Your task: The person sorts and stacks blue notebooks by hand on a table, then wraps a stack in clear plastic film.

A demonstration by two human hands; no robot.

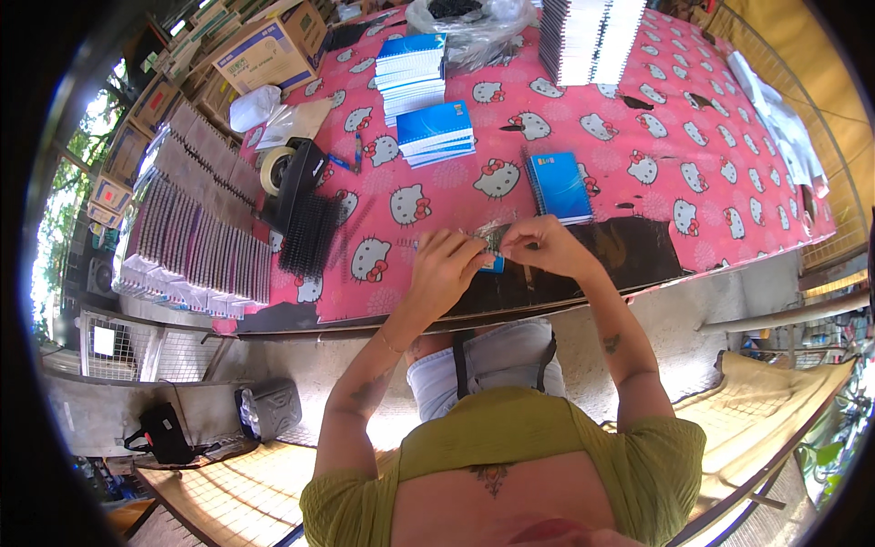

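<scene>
Over the table's near edge, my left hand (444, 266) has its fingers curled around a small item with a blue part (493, 265), mostly hidden under them. Close beside it, my right hand (552, 248) is pinched, thumb against fingers; whatever lies in that pinch is too small to make out. A bit of shiny clear material (492, 235) shows between the hands. Just beyond my right hand lies a blue spiral notebook (561, 187). Farther off are a low pile of blue notebooks (435, 137) and a taller pile (410, 77) behind it.
Black binding coils (312, 239) and a tape dispenser (301, 182) sit left, beside long rows of spiral-bound books (196, 242). Pens (357, 153) lie nearby. A tall white spiral-bound stack (592, 36), a plastic bag (478, 41) and a cardboard box (269, 50) stand at the back.
</scene>
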